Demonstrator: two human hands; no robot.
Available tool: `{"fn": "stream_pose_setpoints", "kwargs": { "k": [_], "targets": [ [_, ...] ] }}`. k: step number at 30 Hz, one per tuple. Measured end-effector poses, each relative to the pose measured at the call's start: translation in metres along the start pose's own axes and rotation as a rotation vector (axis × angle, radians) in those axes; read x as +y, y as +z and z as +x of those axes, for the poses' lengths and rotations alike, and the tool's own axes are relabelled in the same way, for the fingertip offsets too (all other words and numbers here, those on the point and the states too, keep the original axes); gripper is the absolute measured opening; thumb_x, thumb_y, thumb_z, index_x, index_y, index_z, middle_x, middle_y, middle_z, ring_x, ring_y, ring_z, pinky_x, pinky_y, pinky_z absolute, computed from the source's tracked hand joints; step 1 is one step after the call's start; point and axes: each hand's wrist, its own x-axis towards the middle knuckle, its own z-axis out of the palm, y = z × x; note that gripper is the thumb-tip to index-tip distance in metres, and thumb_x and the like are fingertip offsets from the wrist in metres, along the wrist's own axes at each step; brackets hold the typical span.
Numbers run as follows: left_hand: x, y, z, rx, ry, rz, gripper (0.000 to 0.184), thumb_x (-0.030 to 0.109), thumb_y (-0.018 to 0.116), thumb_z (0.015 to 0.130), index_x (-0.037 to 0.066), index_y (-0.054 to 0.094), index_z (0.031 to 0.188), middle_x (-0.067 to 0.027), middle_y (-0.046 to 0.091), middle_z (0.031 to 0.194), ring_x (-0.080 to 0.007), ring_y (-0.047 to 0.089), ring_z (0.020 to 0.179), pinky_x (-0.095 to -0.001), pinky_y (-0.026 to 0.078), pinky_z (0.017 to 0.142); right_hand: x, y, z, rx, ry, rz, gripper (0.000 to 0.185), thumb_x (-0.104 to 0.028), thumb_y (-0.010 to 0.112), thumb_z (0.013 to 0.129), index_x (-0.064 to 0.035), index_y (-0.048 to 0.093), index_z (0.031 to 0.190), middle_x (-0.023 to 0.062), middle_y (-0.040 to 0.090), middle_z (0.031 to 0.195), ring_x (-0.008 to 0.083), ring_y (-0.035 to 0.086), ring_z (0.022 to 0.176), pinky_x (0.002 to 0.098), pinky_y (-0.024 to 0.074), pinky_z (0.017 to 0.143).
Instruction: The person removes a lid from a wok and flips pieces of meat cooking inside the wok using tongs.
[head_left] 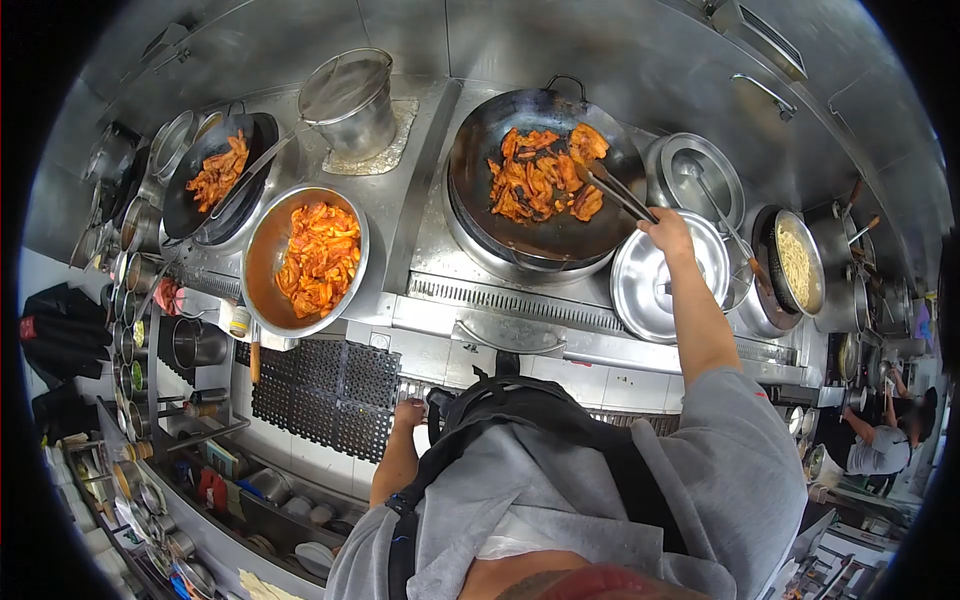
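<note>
One pair of tongs [625,198] in the right hand [668,232] meets saucy pieces [535,185] at three o'clock in the wok [560,238]. Left hand [408,412] low; can't tell its grip.

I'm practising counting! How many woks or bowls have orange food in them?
3: the large wok under the tongs, the steel bowl left of it, and the dark wok farther left. Others may be hidden.

I am wearing a grey shirt [738,425] with black straps [640,475]; my blackish wok [478,150] is showing browned orange food [530,180], a silver bowl [263,245] is showing red-orange pieces [318,262], and a black mat [310,390] is bearing rows of holes.
</note>
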Motion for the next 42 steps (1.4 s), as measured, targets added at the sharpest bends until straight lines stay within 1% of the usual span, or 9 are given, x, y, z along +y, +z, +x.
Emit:
{"fn": "stream_pose_setpoints", "kwargs": {
  "k": [3,6,10,13,23,31,33,36,42],
  "targets": [
    [-0.008,0.016,0.013,-0.01,-0.044,-0.052,0.029,0.022,0.061,0.078,0.01,0.071,0.102,-0.0149,0.071,0.095,-0.0284,0.07,0.086,-0.0368,0.056,0.077,0.006,0.006,-0.007,0.134,0.034,0.011,0.045,-0.033,0.071,0.077,-0.003,0.068,0.111,0.0241,0.067,0.102,0.0348,0.064,0.1,0.0418,0.0475,0.089],
    [-0.04,0.034,0.029,-0.025,0.275,0.095,0.024,0.021,0.063,0.08,0.013,0.071,0.101,-0.0136,0.07,0.099,-0.0318,0.066,0.096,-0.0399,0.052,0.086,0.004,0.025,0.016,0.052,0.097,0.038,0.046,-0.034,0.07,0.078,-0.0013,0.067,0.111,0.0248,0.066,0.104,0.0359,0.062,0.104,0.0409,0.0466,0.092],
    [-0.051,0.043,0.039,-0.149,-0.056,-0.25,0.026,0.026,0.064,0.081,0.015,0.071,0.104,-0.0147,0.069,0.107,-0.0324,0.064,0.103,-0.0389,0.051,0.09,-0.026,0.047,0.045,0.002,0.13,0.1,0.046,-0.035,0.07,0.079,-0.0046,0.067,0.114,0.0224,0.066,0.108,0.0352,0.061,0.108,0.0395,0.0456,0.095],
    [-0.019,0.015,0.008,-0.06,0.025,0.096,0.03,0.03,0.064,0.08,0.015,0.071,0.105,-0.0146,0.069,0.108,-0.0326,0.064,0.104,-0.0386,0.05,0.092,-0.028,0.062,0.057,0.064,0.096,0.116,0.048,-0.034,0.071,0.078,-0.0062,0.066,0.117,0.02,0.065,0.114,0.0337,0.06,0.111,0.0385,0.0449,0.097],
    [-0.026,0.026,0.03,-0.013,0.04,0.085,0.032,0.033,0.062,0.08,0.018,0.071,0.107,-0.0125,0.068,0.111,-0.0324,0.064,0.102,-0.0401,0.049,0.093,0.002,0.013,0.025,-0.05,0.028,-0.037,0.045,-0.031,0.073,0.075,-0.0041,0.068,0.111,0.0201,0.068,0.103,0.0352,0.064,0.101,0.0397,0.048,0.089],
    [-0.017,0.026,0.019,-0.103,0.077,0.123,0.027,0.03,0.062,0.082,0.017,0.072,0.104,-0.0101,0.068,0.112,-0.0305,0.065,0.103,-0.0403,0.05,0.092,0.015,-0.028,-0.003,0.158,-0.014,-0.143,0.042,-0.029,0.071,0.076,-0.0021,0.066,0.108,0.0217,0.067,0.102,0.0383,0.061,0.103,0.0469,0.0469,0.09],
    [-0.033,0.033,0.026,-0.091,0.112,0.057,0.027,0.028,0.061,0.082,0.016,0.072,0.104,-0.0109,0.068,0.111,-0.0307,0.064,0.104,-0.0394,0.05,0.091,0.031,-0.01,0.022,0.248,-0.077,-0.167,0.043,-0.031,0.072,0.077,-0.0007,0.067,0.107,0.018,0.07,0.09,0.0335,0.067,0.085,0.0435,0.0524,0.077],
    [-0.025,0.027,0.018,-0.065,0.052,0.046,0.027,0.027,0.06,0.082,0.016,0.072,0.104,-0.0121,0.068,0.11,-0.0311,0.064,0.104,-0.0388,0.051,0.091,0.028,0.018,0.052,-0.07,0.22,0.358,0.031,-0.03,0.072,0.08,-0.002,0.068,0.093,0.0025,0.06,0.066,0.0113,0.05,0.044,0.0293,0.0366,0.039],
    [-0.014,0.012,0.015,-0.028,-0.051,0.031,0.03,0.024,0.062,0.076,0.017,0.072,0.104,-0.0136,0.069,0.107,-0.0315,0.065,0.103,-0.0385,0.05,0.093,0.01,0.041,0.077,0.068,0.244,0.6,0.04,-0.027,0.073,0.079,-0.003,0.068,0.111,0.002,0.062,0.069,0.0111,0.05,0.044,0.0283,0.0372,0.041]
  ]
}}
